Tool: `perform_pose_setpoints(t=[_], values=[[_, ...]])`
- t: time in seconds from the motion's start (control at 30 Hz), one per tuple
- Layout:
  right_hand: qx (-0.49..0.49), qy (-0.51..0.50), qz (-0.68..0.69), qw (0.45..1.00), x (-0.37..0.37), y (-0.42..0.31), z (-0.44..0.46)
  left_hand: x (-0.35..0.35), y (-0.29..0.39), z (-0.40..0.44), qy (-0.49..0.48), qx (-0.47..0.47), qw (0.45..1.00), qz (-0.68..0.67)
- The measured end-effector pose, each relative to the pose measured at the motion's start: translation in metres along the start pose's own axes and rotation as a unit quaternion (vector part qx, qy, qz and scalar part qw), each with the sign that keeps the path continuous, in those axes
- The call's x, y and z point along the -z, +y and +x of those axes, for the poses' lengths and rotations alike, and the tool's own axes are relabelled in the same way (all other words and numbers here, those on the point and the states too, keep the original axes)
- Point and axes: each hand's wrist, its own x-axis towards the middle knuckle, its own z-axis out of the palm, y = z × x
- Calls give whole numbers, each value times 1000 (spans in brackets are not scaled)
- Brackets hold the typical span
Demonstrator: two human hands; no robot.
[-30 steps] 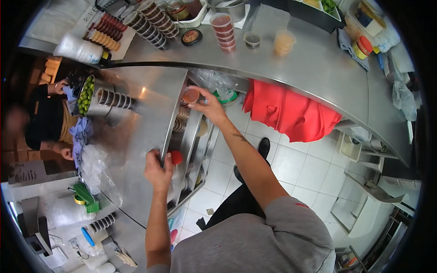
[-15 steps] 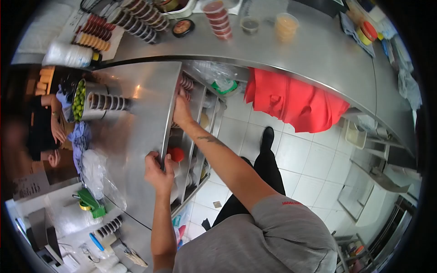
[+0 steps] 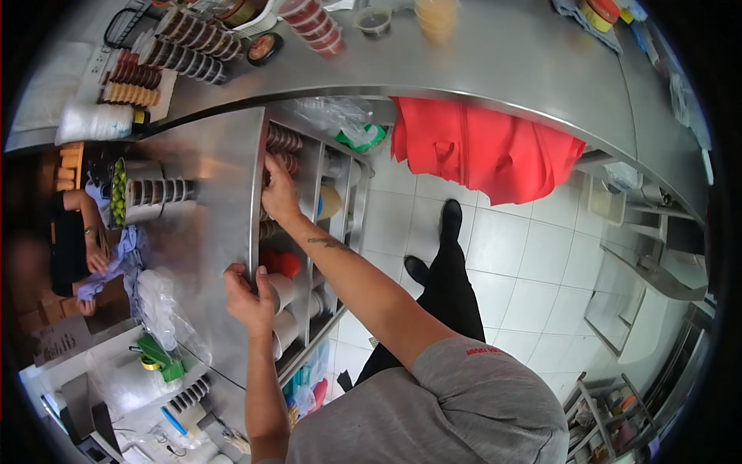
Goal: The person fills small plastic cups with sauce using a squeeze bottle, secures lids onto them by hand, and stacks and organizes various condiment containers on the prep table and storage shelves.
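Observation:
My left hand (image 3: 251, 298) grips the metal counter's (image 3: 212, 232) front edge, thumb in front and fingers on top. Below the edge, my right hand (image 3: 280, 192) reaches into the shelf (image 3: 311, 185) under the counter. Its fingers curl inward among stacked lidded portion cups (image 3: 284, 139), and the counter edge partly hides them. What they hold, if anything, does not show. Red round items (image 3: 280, 264) and white tubs (image 3: 284, 331) sit on the shelf near my left hand.
Another person's arms (image 3: 94, 247) are across the counter, by a purple cloth (image 3: 124, 259). A metal container with green fruit (image 3: 118, 193) stands on the counter. Stacked sauce cups (image 3: 309, 25) line the side counter (image 3: 464, 58), with a red cloth (image 3: 487, 151) hanging beneath. White tiles (image 3: 510, 263) cover the floor.
My view has shifted, so the counter sits further left and more of the shelf shows. Both hands keep their places at the counter. The other person's purple cloth has moved towards their hands.

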Motion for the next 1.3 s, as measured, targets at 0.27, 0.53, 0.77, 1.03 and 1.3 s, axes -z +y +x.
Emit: perform_pose_setpoints(t=[0.27,0.53,0.77,1.03,1.3], values=[[-24,-11,37,999,-6,7,-11,-1,-2,-1,-6,-9,1000,-8],[-32,-99,36,994,-5,15,-16,0,0,-1,4,-23,1000,12],[-128,-155,133,970,18,22,-46,-2,0,-2,-1,6,1000,15],[-166,-183,19,969,109,23,-58,-5,1,-2,12,1,999,48],[-134,-181,-67,972,208,48,-92,-18,12,-13,77,14,994,-83]])
